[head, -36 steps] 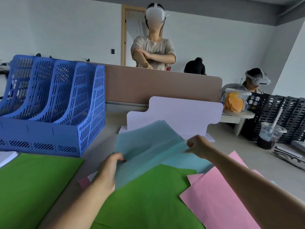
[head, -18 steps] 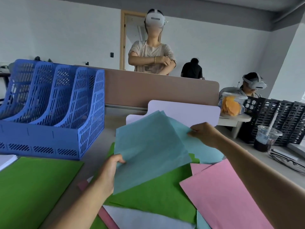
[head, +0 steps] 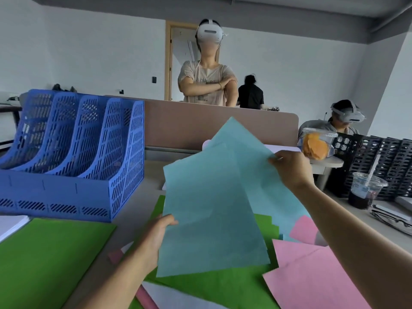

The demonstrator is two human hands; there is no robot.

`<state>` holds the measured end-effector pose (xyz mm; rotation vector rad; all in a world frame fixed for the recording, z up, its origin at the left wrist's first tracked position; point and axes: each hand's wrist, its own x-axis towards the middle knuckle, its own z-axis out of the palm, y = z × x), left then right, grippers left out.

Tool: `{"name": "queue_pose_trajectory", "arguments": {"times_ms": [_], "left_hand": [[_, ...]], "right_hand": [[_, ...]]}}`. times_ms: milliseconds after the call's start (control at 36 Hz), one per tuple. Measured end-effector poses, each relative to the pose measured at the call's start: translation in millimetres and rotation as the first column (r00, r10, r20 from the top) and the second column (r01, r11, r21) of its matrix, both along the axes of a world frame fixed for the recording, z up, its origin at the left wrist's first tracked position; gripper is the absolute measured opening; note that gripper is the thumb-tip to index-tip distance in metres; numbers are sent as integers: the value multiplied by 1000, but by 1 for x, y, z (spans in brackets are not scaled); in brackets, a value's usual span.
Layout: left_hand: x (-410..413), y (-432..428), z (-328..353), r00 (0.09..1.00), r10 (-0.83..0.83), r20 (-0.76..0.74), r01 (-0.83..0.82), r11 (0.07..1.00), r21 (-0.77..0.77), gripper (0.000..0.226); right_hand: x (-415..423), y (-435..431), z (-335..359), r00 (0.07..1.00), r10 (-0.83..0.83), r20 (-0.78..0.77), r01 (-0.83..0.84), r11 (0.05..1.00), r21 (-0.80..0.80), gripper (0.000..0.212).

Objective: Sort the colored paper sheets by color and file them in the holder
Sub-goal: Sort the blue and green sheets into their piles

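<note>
Pale blue sheets (head: 211,208), seemingly two fanned apart, are held raised over the middle of the desk. The left hand (head: 160,235) pinches their lower left edge, thumb in front; the right hand (head: 292,170) pinches the upper right edge.

They look thin, light and limp, so they will probably bow and slip over one another; a hold on opposite edges suits them, and squaring them first should ease filing.

The blue holder (head: 73,152) stands far left; its tall perforated dividers could snag a drooping corner. A green stack (head: 51,253) lies near left; loose green sheets (head: 223,286), pink sheets (head: 312,282) and a white sheet (head: 178,297) lie scattered beneath. A lidded cup (head: 365,190) and a snack tub (head: 316,146) stand on the right, well apart from the sheets.
</note>
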<state>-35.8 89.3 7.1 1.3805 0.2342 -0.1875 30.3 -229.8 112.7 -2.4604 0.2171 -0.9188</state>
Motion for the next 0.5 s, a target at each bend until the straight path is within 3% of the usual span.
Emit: {"name": "queue_pose_trajectory", "arguments": {"times_ms": [139,278,500], "left_hand": [[3,1,-5,999,-50,-4,50,998,29,8],[5,2,-8,995,-94,-38,97,992,78,7],[23,13,-15,971,-221,-91,232,961,149,51]], "right_hand": [[-4,2,5,960,-103,260,97,995,37,19],[-21,13,2,927,130,352,-137,991,-5,9],[-70,26,-38,869,345,355,-375,927,18,18]]}}
